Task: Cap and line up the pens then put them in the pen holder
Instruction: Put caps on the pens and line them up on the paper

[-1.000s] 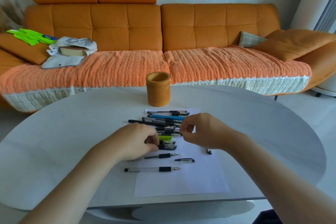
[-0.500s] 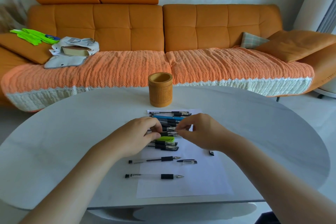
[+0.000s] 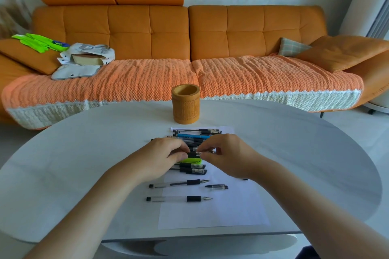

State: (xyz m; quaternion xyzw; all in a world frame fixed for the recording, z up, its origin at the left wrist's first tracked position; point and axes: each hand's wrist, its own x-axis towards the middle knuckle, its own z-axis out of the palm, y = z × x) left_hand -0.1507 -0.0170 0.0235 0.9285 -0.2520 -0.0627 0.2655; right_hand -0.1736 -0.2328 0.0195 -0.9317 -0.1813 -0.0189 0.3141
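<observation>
Pinching a black-gripped pen (image 3: 192, 154) in the left hand (image 3: 162, 157), fingers curled round its barrel, over the row of pens (image 3: 196, 132) laid out on the white sheet (image 3: 231, 212). Meeting the same pen at its tip end with the right hand (image 3: 227, 157), thumb and forefinger closed there, perhaps over a cap, though too hidden to tell. Nearer on the sheet: two uncapped pens (image 3: 179, 198) lying parallel, and a loose cap (image 3: 216, 186) just right of the upper one. Beyond the row, upright on the table (image 3: 84, 174): the wooden pen holder (image 3: 185, 104).
</observation>
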